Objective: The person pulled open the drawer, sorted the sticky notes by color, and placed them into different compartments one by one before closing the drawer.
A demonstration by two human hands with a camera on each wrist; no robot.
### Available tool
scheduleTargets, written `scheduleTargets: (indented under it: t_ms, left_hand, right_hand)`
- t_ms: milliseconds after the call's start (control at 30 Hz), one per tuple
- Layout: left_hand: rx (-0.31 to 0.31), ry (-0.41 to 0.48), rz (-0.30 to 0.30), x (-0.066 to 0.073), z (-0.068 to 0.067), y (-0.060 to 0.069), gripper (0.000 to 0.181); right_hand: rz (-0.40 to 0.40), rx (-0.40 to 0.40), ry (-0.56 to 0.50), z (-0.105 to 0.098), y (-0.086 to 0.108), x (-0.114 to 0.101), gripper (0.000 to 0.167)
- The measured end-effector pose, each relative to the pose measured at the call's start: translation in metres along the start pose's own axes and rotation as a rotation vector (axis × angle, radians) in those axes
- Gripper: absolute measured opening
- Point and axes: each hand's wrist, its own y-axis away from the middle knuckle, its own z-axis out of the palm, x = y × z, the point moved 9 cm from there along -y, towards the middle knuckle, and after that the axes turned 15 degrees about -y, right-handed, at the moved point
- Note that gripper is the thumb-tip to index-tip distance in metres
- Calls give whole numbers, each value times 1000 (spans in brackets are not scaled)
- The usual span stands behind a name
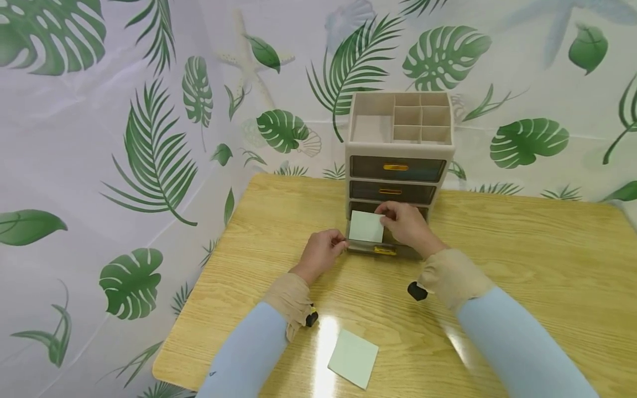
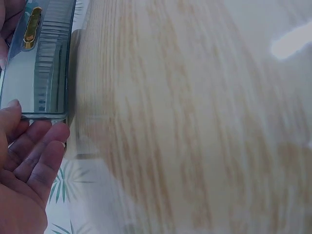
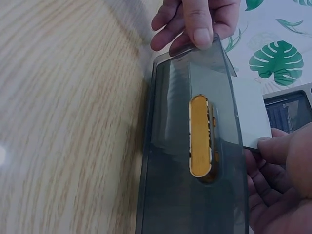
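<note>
In the head view, a beige desk organizer (image 1: 400,150) stands against the wall, its lowest dark see-through drawer (image 1: 360,246) pulled out. My right hand (image 1: 405,224) pinches the right edge of a pale green square of note paper (image 1: 367,226), tilted up inside that drawer behind its front panel. At the drawer's front left corner is my left hand (image 1: 322,251). The right wrist view shows the left thumb (image 3: 201,34) on the panel's edge, fingers outside the corner. Through the clear panel, part of the paper (image 2: 19,83) shows in the left wrist view.
Another pale green square of note paper (image 1: 353,358) lies near the front of the wooden table (image 1: 517,276). Two upper drawers, one with a gold handle (image 1: 395,167), are closed. Open compartments (image 1: 422,117) top the organizer. A leaf-print cloth (image 1: 149,149) covers the walls.
</note>
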Motion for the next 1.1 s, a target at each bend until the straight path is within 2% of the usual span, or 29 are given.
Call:
scheduleTargets:
  t_ms: [267,567,867,1100]
  left_hand:
    - [31,-23,6,-1,1,-2,16]
    - [19,-3,-1,-3,1,-1,16]
    - [17,3,-4,-2,0,-1,18]
    - [17,-7,-7,-1,0,-1,16]
  right_hand:
    - [24,-37,19,8,-3,7,20]
    - [64,-53,33,16,-10,16,23]
    - [41,-27,30,13,-13,17,22]
    - [52,-63,62,16,-13,16,26]
